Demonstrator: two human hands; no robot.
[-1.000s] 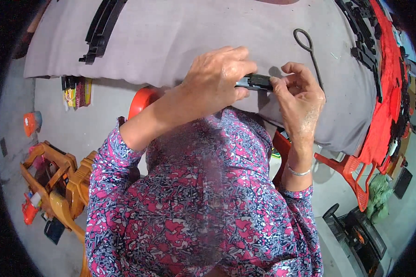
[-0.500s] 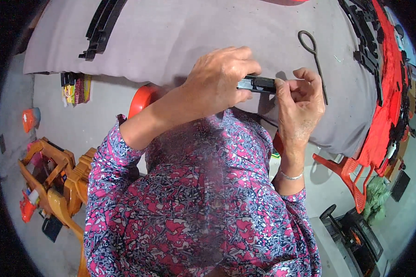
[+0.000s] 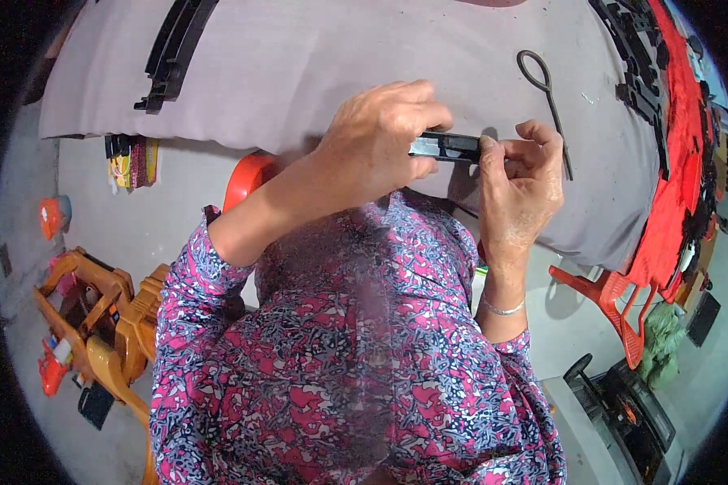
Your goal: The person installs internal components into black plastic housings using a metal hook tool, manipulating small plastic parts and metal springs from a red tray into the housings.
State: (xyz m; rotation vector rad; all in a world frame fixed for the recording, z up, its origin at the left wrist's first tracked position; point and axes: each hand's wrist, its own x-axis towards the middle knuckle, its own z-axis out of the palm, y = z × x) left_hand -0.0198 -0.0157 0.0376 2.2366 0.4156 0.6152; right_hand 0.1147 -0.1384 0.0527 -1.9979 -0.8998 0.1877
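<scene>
Both hands grip one short black bar (image 3: 445, 146) above the grey surface (image 3: 299, 73): left hand (image 3: 380, 141) clamps its left end, right hand (image 3: 522, 174) pinches the other (fingertips only). Beyond the right hand lies a looped metal rod (image 3: 546, 93).

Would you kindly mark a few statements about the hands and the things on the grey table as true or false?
1. Both hands hold the small black part. True: the left hand grips one end, the right hand pinches the other.
2. The metal rod with a loop is in the right hand. False: it lies on the table.
3. Black curved strips lie at the table's far left. True.
4. The right wrist is bare. False: it wears a bracelet.
</scene>
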